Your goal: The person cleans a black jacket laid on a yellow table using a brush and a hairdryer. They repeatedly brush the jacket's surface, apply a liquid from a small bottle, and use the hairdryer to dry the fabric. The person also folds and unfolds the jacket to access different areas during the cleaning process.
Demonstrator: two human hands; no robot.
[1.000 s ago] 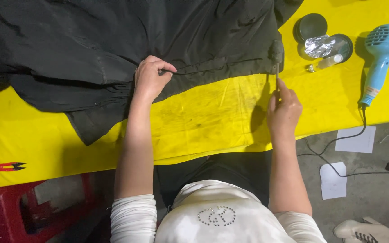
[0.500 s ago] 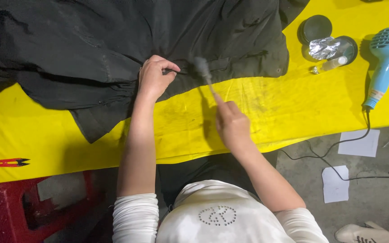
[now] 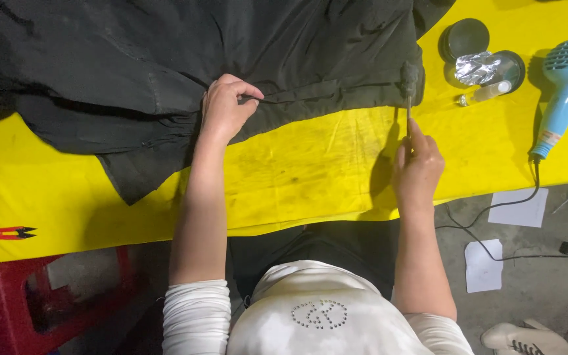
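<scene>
Right hand (image 3: 417, 164) swung its brush (image 3: 408, 85) back right — gripped, bristles on the black garment (image 3: 165, 72) hem (left hand (image 3: 226, 108) pinches it).

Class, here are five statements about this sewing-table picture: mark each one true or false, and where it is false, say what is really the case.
1. The left hand pinches the edge of the dark garment. True.
2. The right hand holds a small brush against the garment's edge. True.
3. The table cover is green. False: it is yellow.
4. The blue hair dryer is in the right hand. False: it lies on the table to the right, untouched.
5. The red thread snips lie far left, away from both hands. True.
</scene>
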